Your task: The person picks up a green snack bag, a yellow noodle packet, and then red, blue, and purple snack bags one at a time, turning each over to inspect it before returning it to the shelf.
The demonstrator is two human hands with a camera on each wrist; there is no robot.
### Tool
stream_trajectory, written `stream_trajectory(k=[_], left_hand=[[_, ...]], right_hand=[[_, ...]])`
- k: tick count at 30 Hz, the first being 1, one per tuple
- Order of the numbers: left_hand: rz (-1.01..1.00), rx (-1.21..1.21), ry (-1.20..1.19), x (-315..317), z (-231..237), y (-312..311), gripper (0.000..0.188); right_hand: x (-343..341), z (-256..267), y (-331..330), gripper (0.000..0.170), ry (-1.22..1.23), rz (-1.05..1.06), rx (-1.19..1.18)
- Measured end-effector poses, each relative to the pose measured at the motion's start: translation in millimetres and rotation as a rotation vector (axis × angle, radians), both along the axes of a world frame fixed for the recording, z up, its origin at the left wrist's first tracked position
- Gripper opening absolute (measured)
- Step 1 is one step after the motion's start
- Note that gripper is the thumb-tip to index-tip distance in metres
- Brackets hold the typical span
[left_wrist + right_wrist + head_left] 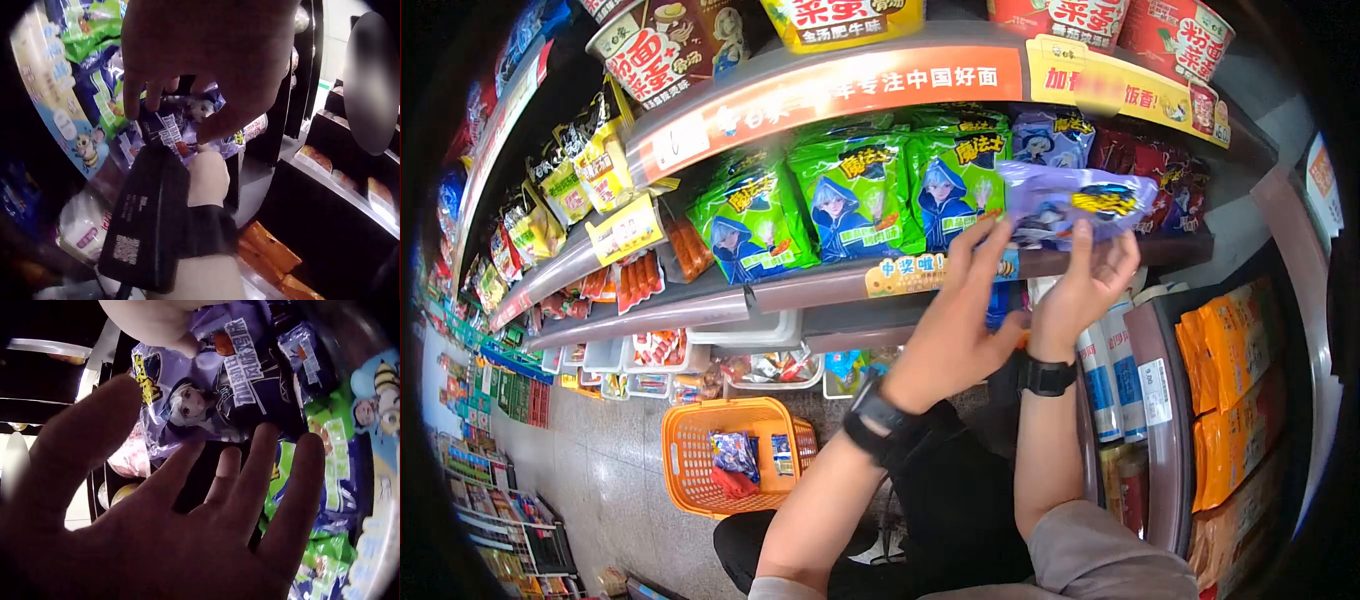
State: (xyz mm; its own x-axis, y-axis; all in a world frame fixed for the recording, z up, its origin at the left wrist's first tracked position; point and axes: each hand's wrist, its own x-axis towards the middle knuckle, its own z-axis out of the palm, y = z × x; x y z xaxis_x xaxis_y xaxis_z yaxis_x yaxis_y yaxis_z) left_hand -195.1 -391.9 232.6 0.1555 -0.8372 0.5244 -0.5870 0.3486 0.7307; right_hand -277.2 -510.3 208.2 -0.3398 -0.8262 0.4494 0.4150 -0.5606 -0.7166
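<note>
A shiny purple snack bag (1060, 205) with a cartoon figure and yellow lettering is in front of the shelf. My right hand (1090, 290) holds it by the lower edge, thumb on its front; some fingers are hidden. My left hand (955, 345) reaches across from the left, its fingertips at the bag's left end, fingers extended and not curled round it. From the left wrist the purple bag (197, 115) shows below the left hand's fingers. In the right wrist view, spread dark fingers overlap the bag (187, 403).
Green snack bags (852, 200) stand left of the hands, more purple bags (1050, 140) behind, dark red ones (1185, 185) right. Instant noodle tubs (840, 20) line the shelf above. An orange basket (685, 480) holding a few packets sits on the floor. Orange packs (1235, 350) hang at right.
</note>
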Motion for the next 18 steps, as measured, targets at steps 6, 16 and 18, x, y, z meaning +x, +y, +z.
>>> stream_trajectory(k=[6, 16, 18], left_hand=[[-0.086, 0.009, 0.204, -17.2, -21.3, -77.9, 0.089], [-0.047, 0.096, -0.024, -24.0, -44.6, -119.4, 0.077], [-0.076, 0.106, -0.030, -21.6, -37.5, -112.8, 0.075]], right_hand=[[-17.5, -11.2, -58.1, 0.037, 0.068, -0.065, -0.024], [-17.3, -43.7, -101.3, 0.049, 0.676, -0.140, -0.197], [-19.0, -40.7, -97.1, 0.051, 0.790, -0.170, -0.235]])
